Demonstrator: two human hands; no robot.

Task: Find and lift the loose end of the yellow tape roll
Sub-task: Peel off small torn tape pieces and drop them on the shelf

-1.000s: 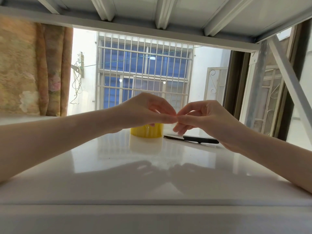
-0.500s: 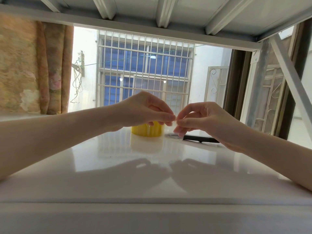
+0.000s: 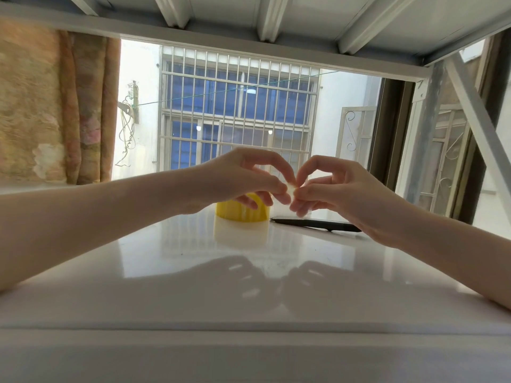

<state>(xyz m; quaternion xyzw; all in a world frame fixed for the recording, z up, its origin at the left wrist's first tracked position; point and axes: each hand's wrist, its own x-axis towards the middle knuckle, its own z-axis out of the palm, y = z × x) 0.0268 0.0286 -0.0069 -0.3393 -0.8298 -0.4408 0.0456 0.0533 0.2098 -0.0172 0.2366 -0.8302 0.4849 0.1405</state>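
Together, left hand [image 3: 243, 178] and right hand [image 3: 334, 189] pinch a pale scrap [image 3: 292, 187].

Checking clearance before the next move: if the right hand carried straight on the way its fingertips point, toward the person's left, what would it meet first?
The left hand: the right hand already meets its fingertips around a small pale scrap. The yellow tape roll seems lower and farther back, though depth is unclear.

Two bare hands meet above a glossy white table [image 3: 166, 272]. The left hand [image 3: 243, 178] and right hand [image 3: 340, 189] pinch a small pale scrap of tape [image 3: 292, 187] between their fingertips. Behind them, a yellow tape roll [image 3: 237, 214] stands on the table beside a black pen [image 3: 318, 224].
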